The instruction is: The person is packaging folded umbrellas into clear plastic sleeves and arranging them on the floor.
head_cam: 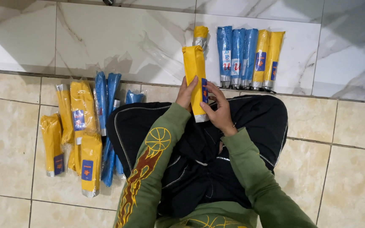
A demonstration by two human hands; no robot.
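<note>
Both my hands hold one yellow wrapped pack [194, 69] upright over my lap. My left hand [186, 93] grips its left edge, and my right hand [218, 110] grips its lower right side near a blue label. A clear plastic sleeve [159, 52] juts out to the upper left of the pack. Behind the pack's top stands another yellow pack [200, 35] with a silver band.
A neat row of blue and yellow packs [249, 57] lies on the white marble tile ahead right. A loose heap of yellow and blue packs [83, 131] lies on the beige floor tiles at my left. My crossed legs in black trousers [250, 122] fill the middle.
</note>
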